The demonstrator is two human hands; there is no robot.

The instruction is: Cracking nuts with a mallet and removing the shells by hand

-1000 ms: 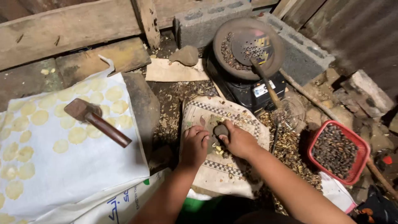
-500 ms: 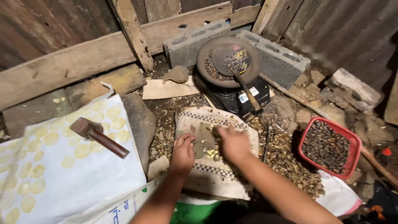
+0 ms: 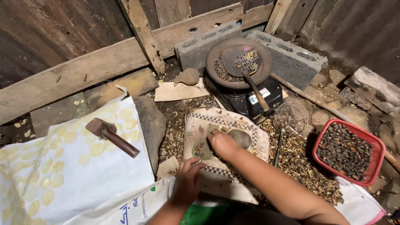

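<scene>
Both hands rest on the patterned cloth: right hand curled beside a stone, left hand spread, empty.

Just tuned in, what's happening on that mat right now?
A person crouches over a checkered-border cloth on the ground. The right hand rests beside a smooth dark stone, touching small nut pieces on the cloth; whether it grips anything is unclear. The left hand hovers open at the cloth's near edge. Shell debris lies around, a red basket of dark nuts sits right, and a hammer lies on a white sack.
</scene>
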